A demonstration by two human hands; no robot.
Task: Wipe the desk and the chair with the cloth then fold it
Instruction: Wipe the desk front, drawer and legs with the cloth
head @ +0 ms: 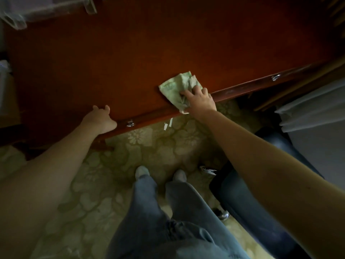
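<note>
Head view: right hand (200,101) presses cloth (173,86) on desk (130,62).

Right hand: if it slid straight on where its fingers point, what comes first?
The right hand presses the cloth, fingers aimed up-left. Beyond the cloth only bare desk shows, until perhaps the clear plastic item far left; depth is unclear.
</note>
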